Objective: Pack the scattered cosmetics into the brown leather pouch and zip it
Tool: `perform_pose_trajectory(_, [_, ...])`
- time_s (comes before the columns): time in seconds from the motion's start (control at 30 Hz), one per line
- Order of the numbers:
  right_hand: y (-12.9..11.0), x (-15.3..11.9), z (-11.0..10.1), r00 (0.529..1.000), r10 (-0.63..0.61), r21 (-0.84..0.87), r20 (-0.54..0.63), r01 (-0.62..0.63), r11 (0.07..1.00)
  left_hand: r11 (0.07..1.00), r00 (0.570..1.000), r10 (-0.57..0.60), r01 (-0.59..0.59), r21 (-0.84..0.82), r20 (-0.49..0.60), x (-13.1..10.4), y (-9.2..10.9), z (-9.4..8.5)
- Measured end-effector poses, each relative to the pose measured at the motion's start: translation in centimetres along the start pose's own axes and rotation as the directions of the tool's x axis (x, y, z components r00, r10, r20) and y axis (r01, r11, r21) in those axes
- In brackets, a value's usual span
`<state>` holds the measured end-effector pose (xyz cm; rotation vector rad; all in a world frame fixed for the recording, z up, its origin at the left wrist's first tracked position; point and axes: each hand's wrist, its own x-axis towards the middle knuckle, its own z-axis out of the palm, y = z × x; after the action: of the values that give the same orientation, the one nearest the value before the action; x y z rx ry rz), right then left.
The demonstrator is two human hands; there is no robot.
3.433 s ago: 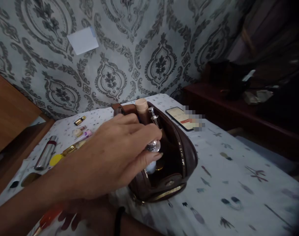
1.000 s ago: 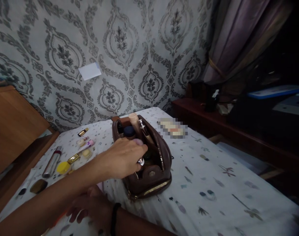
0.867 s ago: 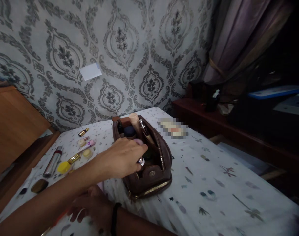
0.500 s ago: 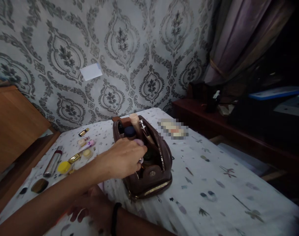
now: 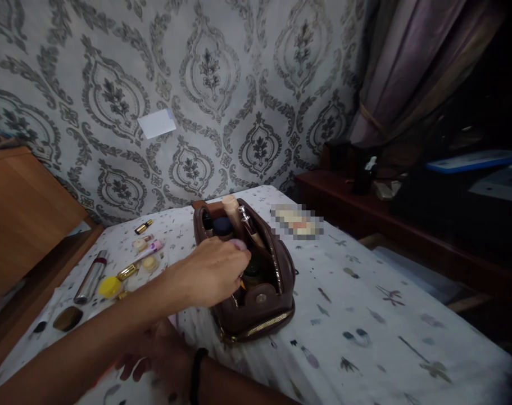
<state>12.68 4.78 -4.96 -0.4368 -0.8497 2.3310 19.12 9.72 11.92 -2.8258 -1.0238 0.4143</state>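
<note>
A brown makeup bag [image 5: 256, 320] stands unzipped on the bed. My left hand [image 5: 216, 270] reaches over its near side, fingers bent down into the opening. Its fingertips are hidden, and whatever they grip is not clear. Close to them in the bag are a rounded pink item [image 5: 239, 244], a beige-capped tube [image 5: 230, 208], a dark blue lid [image 5: 222, 226] and a clear-capped bottle [image 5: 248, 222]. Beneath my left forearm is my right hand [image 5: 154, 351], a black band on its wrist. Its fingers are loosely curled and apart, partly in shadow; a reddish-orange patch shows beside them.
Left of the bag lie a silver cylinder [image 5: 89, 278], a yellow round lid [image 5: 110, 287], a gold tube [image 5: 128, 271], a purple-capped tube [image 5: 155, 246] and a brush head [image 5: 68, 319]. A blurred-out item [image 5: 297, 221] lies to the right. Patterned wallpaper rises behind.
My left hand has barely shifted inside the bag; a shiny bit at its fingertips no longer shows, and a small orange spot does. My right hand is nearly still.
</note>
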Motion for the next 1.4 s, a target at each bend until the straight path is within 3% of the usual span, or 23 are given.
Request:
perform_pose_trajectory(0.57, [-0.1,-0.1,0.0,1.000,0.005,-0.038,0.010,-0.005,0.999,0.996,0.993,-0.081,0.083,-0.016,0.090,0.6,0.3,-1.0])
perform_pose_trajectory(1.4, [-0.2,-0.2,0.2,1.000,0.005,-0.042,-0.006,-0.005,0.999,0.997,0.996,-0.083,0.083,-0.004,0.015,1.4,-0.2,0.2])
